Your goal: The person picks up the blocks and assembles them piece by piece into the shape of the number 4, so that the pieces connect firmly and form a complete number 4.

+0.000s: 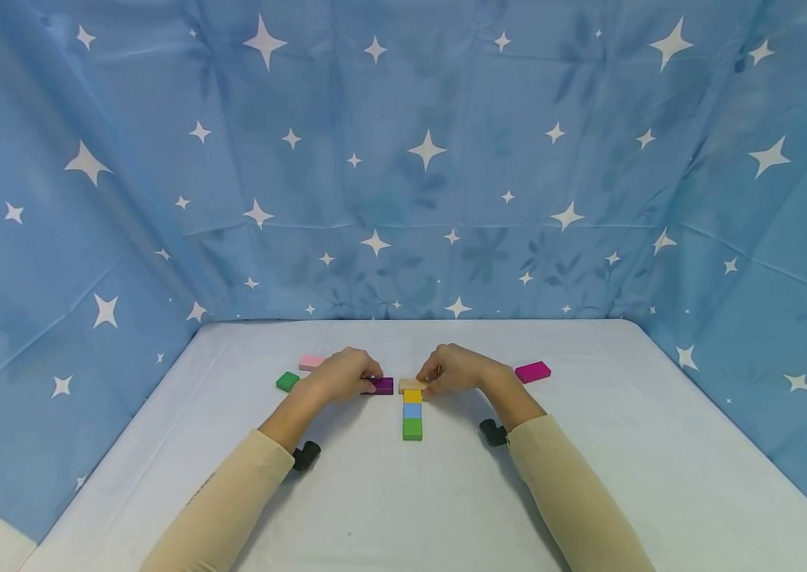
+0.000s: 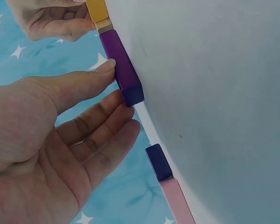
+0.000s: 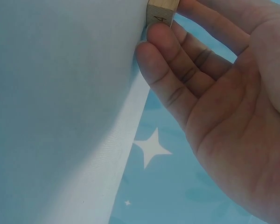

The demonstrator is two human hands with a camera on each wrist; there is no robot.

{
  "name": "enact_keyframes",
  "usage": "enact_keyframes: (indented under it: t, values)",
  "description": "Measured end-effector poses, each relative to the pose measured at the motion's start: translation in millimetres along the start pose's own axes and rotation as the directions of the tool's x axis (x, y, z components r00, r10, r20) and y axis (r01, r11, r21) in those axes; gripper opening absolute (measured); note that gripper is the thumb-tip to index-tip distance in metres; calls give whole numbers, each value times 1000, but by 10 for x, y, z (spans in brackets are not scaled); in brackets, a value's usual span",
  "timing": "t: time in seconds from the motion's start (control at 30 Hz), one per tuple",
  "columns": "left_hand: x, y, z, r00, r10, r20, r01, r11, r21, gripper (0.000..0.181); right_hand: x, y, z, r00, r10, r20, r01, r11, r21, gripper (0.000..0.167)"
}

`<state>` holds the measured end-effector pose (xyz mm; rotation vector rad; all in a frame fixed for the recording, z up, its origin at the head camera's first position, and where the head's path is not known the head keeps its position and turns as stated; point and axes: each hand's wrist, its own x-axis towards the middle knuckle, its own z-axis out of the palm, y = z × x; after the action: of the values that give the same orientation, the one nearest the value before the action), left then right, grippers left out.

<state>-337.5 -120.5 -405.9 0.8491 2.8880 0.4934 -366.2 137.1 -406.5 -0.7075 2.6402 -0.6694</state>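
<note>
With left hand, pinching purple block. With right hand, pinching plain wooden block just behind yellow block.

A single numeral can be read: a dark 4 on the end face of the wooden block, which sits toward the far edge of the counter, about midway between its left and right edges. The 4 stands tilted in the right wrist view, just above the fingertips of the right hand. On the left sleeve, over the counter's near left part, runs a short line of dark marks, too small to read.
</note>
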Motion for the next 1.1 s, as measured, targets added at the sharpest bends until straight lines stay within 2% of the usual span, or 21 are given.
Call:
enact_keyframes:
  t: [0.5,0.8,1.1]
  values:
    - [5,91,25,998,53,-34,-51,998,41,14,11,-3,2,1000,17,2,-17,1000,-9,31]
    - [29,96,72,997,47,-63,-44,997,59,12,10,-10,5,999,32,-3,-32,999,-11,31]
    - [38,104,85,998,33,-61,-29,997,68,14,10,-13,3,1000,29,-1,-29,999,-15,30]
